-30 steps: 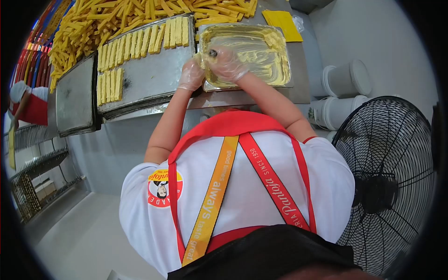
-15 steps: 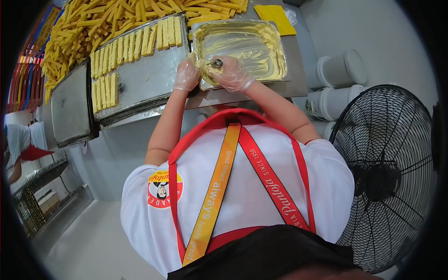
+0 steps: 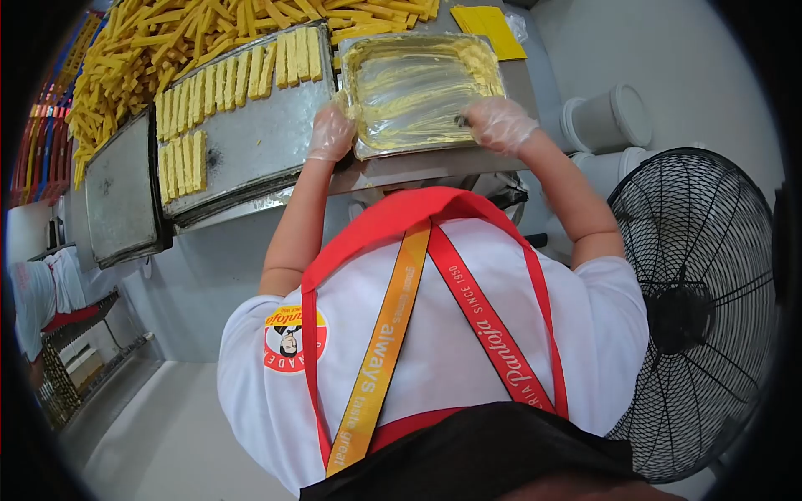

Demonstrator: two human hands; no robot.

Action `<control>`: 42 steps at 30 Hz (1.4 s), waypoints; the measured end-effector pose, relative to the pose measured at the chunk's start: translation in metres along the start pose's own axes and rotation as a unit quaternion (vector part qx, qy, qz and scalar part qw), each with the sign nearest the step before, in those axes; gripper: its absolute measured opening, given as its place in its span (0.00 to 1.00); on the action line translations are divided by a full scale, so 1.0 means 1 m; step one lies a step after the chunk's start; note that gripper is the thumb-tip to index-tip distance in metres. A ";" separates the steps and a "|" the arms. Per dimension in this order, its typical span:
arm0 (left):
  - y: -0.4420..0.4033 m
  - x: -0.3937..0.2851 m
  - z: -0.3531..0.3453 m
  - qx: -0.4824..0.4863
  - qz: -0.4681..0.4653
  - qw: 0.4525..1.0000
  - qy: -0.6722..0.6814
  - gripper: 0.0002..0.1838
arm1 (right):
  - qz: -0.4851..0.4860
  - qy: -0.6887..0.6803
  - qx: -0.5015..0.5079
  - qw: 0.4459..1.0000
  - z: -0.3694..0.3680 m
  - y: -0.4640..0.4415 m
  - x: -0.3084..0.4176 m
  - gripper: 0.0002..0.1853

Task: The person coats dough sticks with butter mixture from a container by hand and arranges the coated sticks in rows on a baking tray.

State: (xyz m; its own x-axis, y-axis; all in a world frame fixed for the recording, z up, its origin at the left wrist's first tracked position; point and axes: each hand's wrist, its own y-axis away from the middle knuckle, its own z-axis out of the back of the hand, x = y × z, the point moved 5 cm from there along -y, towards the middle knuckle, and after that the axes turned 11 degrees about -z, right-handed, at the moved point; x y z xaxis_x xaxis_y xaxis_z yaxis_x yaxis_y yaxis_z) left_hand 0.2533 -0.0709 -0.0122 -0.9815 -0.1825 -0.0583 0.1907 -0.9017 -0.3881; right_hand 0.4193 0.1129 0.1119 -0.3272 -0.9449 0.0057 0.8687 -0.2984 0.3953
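A shallow metal tray (image 3: 349,83) smeared with pale yellow cream stands at the table's front edge. My left hand (image 3: 332,134), in a clear plastic glove, is closed at the tray's left rim; what its fingers grip is hidden. Over the lower right of the tray, my gloved right hand (image 3: 501,127) is closed around a dark-handled spreading tool (image 3: 462,121), mostly hidden. Left of my left hand, a flat baking sheet (image 3: 259,142) carries rows of cream-coated sticks (image 3: 219,88). A large heap of plain yellow sticks (image 3: 150,54) lies behind it.
Another dark baking sheet (image 3: 121,192) sits at the left. Yellow sheets (image 3: 489,32) lie behind the tray. White buckets (image 3: 606,118) stand on the right, near a large black fan (image 3: 685,309). Another person's white sleeve (image 3: 67,280) shows at far left.
My right hand has moved right with the spreading tool, away from my left hand and across the tray. My left hand stays by the tray's left rim.
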 end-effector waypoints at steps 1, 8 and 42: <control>0.000 0.002 -0.003 0.002 0.003 1.000 0.003 0.10 | 0.038 0.079 0.031 0.996 -0.006 0.000 0.008 0.09; -0.003 0.004 0.002 0.010 0.053 0.996 0.074 0.13 | 0.084 0.038 -0.167 0.982 -0.032 -0.067 -0.025 0.07; -0.042 0.022 0.058 0.042 0.197 0.976 0.083 0.18 | 0.200 -0.026 -0.426 0.882 -0.016 -0.027 -0.040 0.18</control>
State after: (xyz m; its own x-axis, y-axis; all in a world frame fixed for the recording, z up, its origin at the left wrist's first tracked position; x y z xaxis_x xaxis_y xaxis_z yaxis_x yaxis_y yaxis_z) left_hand 0.2253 -0.0599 0.0559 -0.8201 -0.4616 -0.3382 0.5476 -0.8045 -0.2298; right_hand 0.4149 0.1562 0.0862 0.0714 -0.9967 0.0389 0.8757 0.0439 -0.4809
